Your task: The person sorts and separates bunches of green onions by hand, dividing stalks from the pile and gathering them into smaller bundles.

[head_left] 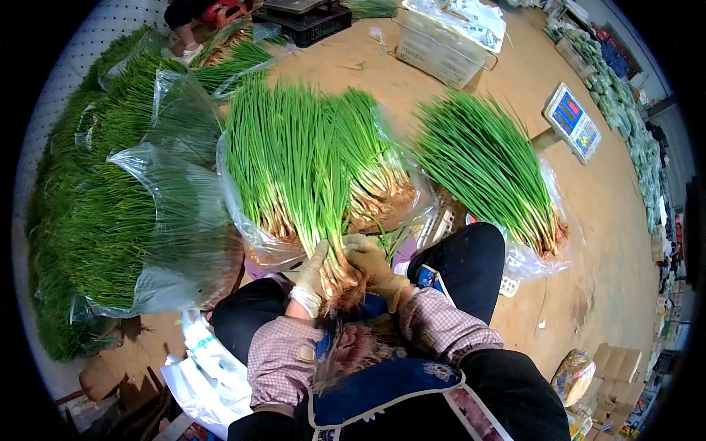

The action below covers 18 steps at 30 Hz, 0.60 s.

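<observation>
A bunch of green onions (pixel 332 220) lies between my gloved hands in the head view, its brown roots toward my lap and its green tops pointing away. My left hand (pixel 312 281) grips the bunch's left side near the white stems. On the other side, my right hand (pixel 375 266) is closed around the lower stems just above the roots. More green onions (pixel 254 169) lie beyond my hands on a clear plastic sheet (pixel 243 229), with a second pile (pixel 379 173) to the right. The held bunch partly covers them.
Right of my knee, a large bunch (pixel 493 165) rests on plastic beside a digital scale display (pixel 573 121). A white crate (pixel 441 55) stands farther back. Plastic-wrapped green onions (pixel 110 235) fill the left side. A person's leg (pixel 182 26) shows at the top left.
</observation>
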Each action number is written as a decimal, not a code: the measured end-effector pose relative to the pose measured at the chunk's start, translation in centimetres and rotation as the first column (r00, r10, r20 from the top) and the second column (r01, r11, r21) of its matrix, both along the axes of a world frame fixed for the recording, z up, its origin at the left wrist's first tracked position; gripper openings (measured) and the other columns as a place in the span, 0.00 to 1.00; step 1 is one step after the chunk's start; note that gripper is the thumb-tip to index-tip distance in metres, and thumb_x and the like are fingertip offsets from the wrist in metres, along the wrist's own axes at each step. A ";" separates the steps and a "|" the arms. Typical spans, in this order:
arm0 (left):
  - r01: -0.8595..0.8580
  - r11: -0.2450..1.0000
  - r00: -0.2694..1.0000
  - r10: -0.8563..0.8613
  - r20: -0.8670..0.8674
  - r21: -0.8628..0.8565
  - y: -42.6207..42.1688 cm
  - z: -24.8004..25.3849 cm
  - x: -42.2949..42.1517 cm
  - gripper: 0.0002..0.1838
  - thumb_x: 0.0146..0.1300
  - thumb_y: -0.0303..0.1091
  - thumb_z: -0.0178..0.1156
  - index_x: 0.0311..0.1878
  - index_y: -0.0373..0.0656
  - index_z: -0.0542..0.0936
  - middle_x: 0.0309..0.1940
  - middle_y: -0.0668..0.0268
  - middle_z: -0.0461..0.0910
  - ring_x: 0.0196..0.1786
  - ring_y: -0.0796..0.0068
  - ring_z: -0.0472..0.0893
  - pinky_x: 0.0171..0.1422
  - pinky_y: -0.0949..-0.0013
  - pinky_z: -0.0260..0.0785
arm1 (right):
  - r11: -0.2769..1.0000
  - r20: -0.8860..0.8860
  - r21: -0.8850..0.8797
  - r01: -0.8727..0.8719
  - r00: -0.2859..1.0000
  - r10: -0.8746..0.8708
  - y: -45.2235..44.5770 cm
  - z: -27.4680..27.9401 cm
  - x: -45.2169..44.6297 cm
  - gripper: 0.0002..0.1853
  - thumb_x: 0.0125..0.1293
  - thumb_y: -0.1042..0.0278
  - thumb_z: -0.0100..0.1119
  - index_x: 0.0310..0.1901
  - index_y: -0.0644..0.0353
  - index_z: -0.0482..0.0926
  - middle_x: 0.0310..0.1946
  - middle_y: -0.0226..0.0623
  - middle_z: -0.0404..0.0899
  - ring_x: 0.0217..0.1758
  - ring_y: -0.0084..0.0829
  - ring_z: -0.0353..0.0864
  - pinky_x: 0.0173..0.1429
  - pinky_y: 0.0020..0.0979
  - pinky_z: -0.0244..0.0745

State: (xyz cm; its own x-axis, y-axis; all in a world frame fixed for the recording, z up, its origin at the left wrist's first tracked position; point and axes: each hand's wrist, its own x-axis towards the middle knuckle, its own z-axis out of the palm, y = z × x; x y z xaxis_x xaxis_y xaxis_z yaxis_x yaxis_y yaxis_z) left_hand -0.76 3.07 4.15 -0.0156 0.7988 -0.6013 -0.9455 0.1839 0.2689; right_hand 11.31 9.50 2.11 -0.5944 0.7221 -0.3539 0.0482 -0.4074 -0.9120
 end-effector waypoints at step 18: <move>-0.158 0.980 0.985 0.148 0.089 0.119 -0.3 0.3 0.8 0.21 0.65 0.50 0.46 0.48 0.42 0.73 0.39 0.64 0.77 0.42 0.73 0.76 0.48 0.71 0.70 | 0.790 0.271 0.503 -0.350 0.932 0.241 2.7 -0.4 -0.5 0.13 0.55 0.64 0.59 0.37 0.65 0.78 0.31 0.44 0.78 0.34 0.33 0.77 0.40 0.31 0.70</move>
State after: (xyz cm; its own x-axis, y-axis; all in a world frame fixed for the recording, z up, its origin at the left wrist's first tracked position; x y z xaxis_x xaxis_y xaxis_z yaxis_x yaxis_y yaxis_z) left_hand 0.09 2.73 4.46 -0.0995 0.8595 -0.5014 -0.9790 0.0054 0.2036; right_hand 10.85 12.17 1.73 -0.7740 0.6269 -0.0887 0.2726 0.2035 -0.9404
